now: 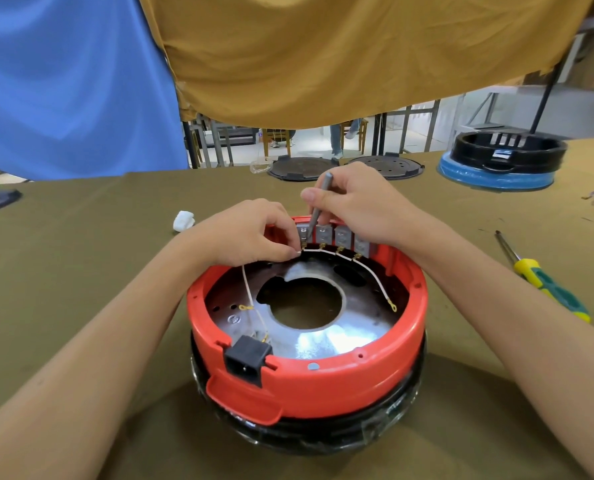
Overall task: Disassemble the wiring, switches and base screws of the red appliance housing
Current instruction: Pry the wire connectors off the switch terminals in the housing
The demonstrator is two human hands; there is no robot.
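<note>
- Housing (323, 386): red, upturned on desk (81, 244), open base facing up for access to 4 grey switches (337, 235) on far wall.
- Left hand (250, 233): fingers pinch white wire (326, 251) beside leftmost switch, likely steadying it.
- Right hand (361, 206): fingers grasp thin grey tool (318, 206), tip at that switch.
- Hidden: tool tip, terminal detail.
- Spare screwdriver (544, 282): right, untouched.

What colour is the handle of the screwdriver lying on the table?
Yellow and green, shown in the head view.
</note>
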